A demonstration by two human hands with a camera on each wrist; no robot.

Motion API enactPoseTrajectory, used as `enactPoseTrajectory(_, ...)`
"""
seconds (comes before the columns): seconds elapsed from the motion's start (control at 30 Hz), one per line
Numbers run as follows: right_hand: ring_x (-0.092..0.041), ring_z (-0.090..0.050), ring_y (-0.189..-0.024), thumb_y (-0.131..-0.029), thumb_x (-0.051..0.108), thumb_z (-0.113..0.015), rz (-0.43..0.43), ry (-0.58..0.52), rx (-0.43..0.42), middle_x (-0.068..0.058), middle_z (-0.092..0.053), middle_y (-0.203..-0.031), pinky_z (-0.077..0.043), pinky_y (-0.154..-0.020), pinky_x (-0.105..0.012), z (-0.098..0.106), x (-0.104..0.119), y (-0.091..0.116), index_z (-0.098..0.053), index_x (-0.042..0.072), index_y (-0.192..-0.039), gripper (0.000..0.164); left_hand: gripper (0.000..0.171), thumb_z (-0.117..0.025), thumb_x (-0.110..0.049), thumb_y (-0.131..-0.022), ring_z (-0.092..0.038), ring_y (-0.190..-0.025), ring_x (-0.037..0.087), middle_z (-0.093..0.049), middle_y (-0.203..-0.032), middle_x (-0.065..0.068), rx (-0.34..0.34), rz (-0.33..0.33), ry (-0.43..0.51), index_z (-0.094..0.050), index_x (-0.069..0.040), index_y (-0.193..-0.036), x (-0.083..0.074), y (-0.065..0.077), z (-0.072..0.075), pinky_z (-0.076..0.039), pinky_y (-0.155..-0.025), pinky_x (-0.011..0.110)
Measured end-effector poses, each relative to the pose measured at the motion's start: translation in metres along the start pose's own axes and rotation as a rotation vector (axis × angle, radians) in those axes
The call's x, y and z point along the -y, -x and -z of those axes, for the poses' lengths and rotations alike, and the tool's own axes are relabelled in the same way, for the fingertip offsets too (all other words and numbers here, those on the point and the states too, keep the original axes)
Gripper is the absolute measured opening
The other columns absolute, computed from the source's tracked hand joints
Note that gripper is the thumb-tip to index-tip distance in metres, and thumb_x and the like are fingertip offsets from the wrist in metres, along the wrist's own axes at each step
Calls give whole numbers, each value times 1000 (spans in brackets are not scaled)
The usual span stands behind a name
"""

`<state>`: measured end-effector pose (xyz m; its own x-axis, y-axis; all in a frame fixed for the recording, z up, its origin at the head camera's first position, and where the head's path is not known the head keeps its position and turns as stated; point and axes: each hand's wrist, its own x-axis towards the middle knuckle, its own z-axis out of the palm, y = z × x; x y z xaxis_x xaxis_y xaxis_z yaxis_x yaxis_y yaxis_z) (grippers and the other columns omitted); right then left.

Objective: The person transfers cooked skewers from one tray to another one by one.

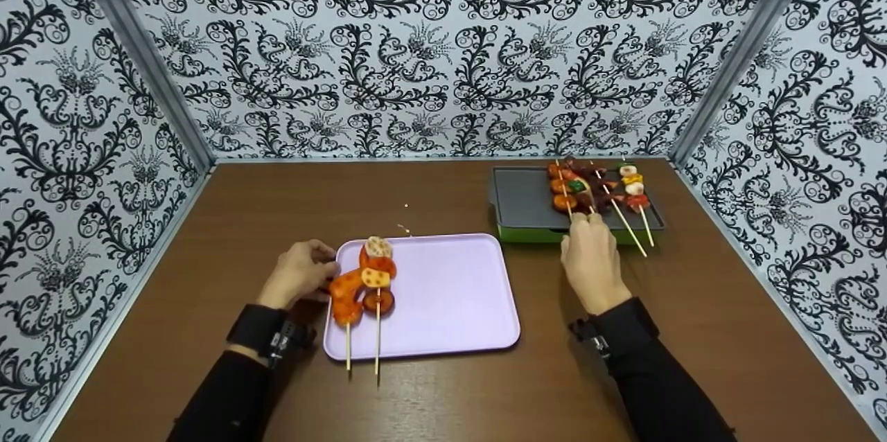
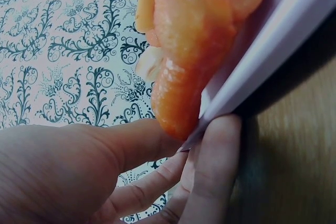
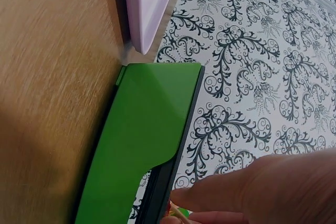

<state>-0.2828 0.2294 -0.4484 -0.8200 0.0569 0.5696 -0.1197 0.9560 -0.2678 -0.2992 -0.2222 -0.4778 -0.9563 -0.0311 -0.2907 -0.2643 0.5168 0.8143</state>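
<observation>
My left hand pinches the left rim of a pale purple tray; in the left wrist view the thumb is above the tray edge and fingers lie beneath it. Two skewers lie on the tray's left side: one with an orange-glazed chicken wing, one with mixed round pieces. Over the front of a grill, my right hand pinches a wooden skewer stick. Two sticks run to its fingertips; whether both are held is hidden. Green and orange pieces lie just beyond the fingers.
The grill has a dark flat top and a green base. On its right side lie a skewer of dark meat and one of white, yellow and red pieces. Patterned walls enclose the brown table on three sides.
</observation>
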Motion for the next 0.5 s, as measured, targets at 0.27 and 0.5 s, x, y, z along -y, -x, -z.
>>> enactPoseTrajectory(0.27, -41, -60, -68, -82, 6, -59, -51, -22, 1, -18, -59, -77, -52, -54, -50, 0, -3, -1, -64, -1, -90, 12, 32, -66, -19, -83, -65, -67, 20, -60, -103, 14, -10, -17, -11, -57, -12, -113, 2, -1, 0, -59, -56, 39)
enactPoseTrajectory(0.5, -39, -63, -73, -82, 5, -57, -76, -40, 15, -17, -64, -84, -52, -56, -49, 2, -4, -4, -68, 1, -94, 17, 32, -66, -18, -82, -65, -67, 20, -60, -103, 14, -14, -22, -13, -57, -11, -113, 2, -2, 0, -59, -55, 39)
